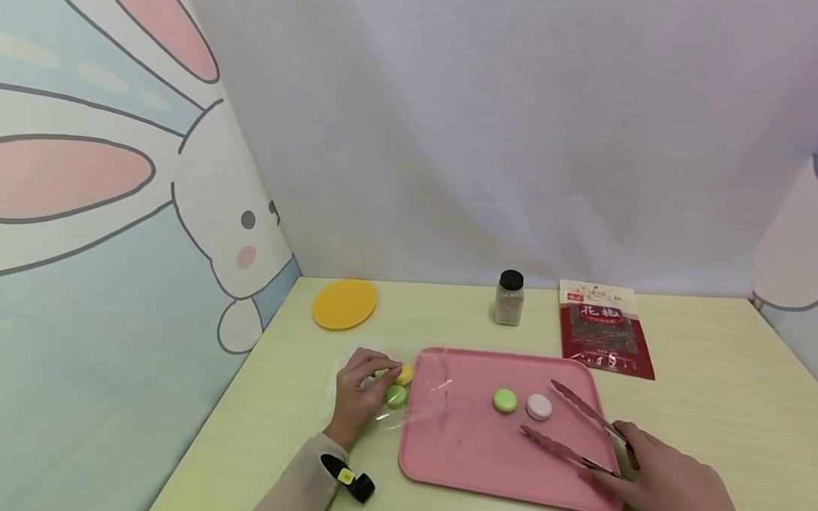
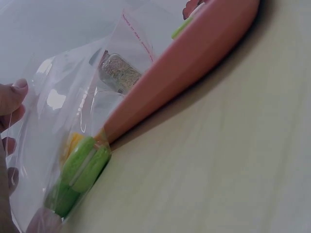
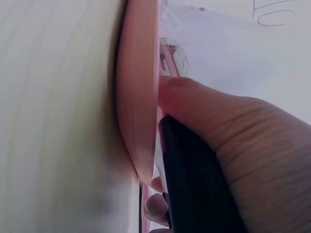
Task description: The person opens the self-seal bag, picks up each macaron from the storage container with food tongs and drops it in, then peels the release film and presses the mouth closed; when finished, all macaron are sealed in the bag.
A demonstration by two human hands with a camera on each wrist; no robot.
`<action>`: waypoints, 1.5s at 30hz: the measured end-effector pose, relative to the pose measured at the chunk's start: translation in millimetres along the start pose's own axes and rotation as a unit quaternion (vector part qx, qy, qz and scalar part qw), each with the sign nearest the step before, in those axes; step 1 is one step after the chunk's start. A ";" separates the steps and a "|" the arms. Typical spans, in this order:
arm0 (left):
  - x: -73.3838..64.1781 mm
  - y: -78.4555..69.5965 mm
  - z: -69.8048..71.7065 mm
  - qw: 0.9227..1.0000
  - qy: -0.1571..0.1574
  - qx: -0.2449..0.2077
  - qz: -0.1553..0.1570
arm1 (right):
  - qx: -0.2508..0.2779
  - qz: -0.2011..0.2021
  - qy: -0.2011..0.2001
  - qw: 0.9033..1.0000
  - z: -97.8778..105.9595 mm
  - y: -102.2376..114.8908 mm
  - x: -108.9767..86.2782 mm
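Note:
My left hand [image 1: 362, 393] pinches a clear plastic bag [image 1: 431, 384] whose open end overlaps the tray's left edge. Inside the bag are several macarons, among them a green macaron [image 1: 396, 396] and a yellow macaron [image 1: 405, 374]; the left wrist view shows the green one [image 2: 85, 165] standing on edge against the plastic. My right hand [image 1: 672, 475] grips metal tongs [image 1: 564, 448] by their dark handles, with the arms spread over the tray. A light green macaron [image 1: 505, 400] and a pale pink macaron [image 1: 539, 407] lie on the pink tray [image 1: 483, 461], left of the tong tips.
An orange-yellow plate [image 1: 344, 304] lies at the back left. Behind the tray stands a spice jar [image 1: 510, 298] with a black lid. A red and white packet [image 1: 605, 330] lies flat at the back right. A rabbit-printed curtain [image 1: 108, 350] borders the table's left side.

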State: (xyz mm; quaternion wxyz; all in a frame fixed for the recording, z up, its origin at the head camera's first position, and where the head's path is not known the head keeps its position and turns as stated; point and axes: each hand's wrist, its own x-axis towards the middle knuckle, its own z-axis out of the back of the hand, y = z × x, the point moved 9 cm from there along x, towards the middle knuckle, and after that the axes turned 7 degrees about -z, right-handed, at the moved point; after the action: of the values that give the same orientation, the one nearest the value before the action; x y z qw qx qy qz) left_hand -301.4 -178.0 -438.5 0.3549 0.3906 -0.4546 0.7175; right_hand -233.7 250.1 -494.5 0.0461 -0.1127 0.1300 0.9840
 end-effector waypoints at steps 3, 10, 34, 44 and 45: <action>-0.2 -0.8 0.1 1.000 0.000 0.003 0.000 | 0.007 0.002 -0.008 1.000 -1.3 -0.7 -0.9; -2.0 0.7 -0.3 1.000 0.002 0.005 0.002 | 0.025 -0.011 0.017 0.999 -9.7 -3.3 0.5; -2.1 2.7 -1.0 1.000 0.006 -0.002 0.008 | 0.034 0.041 -0.019 0.998 -0.4 4.8 -4.8; -1.9 2.5 -0.8 1.000 0.005 -0.005 0.005 | 0.052 0.051 -0.029 0.997 3.1 6.6 -6.5; -2.1 2.6 -1.0 1.000 0.006 -0.005 0.005 | 0.052 0.052 -0.033 0.997 3.6 6.8 -6.6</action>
State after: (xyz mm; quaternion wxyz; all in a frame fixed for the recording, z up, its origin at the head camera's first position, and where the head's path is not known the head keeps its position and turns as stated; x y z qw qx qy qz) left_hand -302.9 -178.3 -441.7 0.3559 0.3825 -0.4580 0.7192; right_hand -228.9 244.1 -487.9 0.0044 -0.0710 0.1854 0.9801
